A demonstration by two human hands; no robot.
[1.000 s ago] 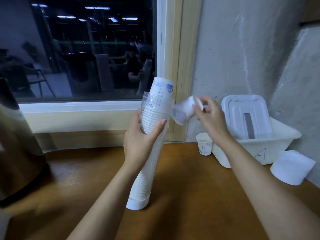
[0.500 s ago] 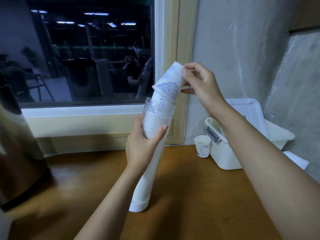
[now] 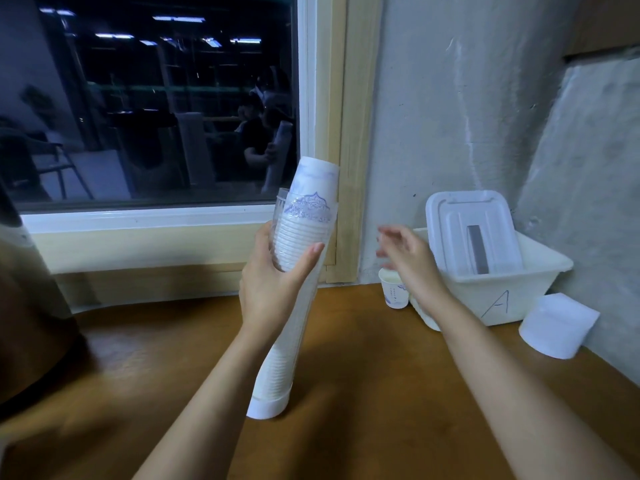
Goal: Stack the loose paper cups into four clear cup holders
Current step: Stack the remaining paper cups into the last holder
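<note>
A handwritten "A" marks the bin (image 3: 460,296) beside the cup (image 3: 394,295).

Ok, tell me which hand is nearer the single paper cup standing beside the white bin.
Right. The right hand hovers just above the cup, fingers loose; the left hand grips the clear cup holder, off to the cup's left.

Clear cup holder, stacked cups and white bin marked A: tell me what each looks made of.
The tall clear cup holder looks like thin glossy transparent plastic: cup rims show through its wall. The stacked white blue-printed cups look like matte paper, with rolled rims. The white rectangular bin marked A seems moulded plastic, smooth and dull, judging by its rounded lip.
</note>
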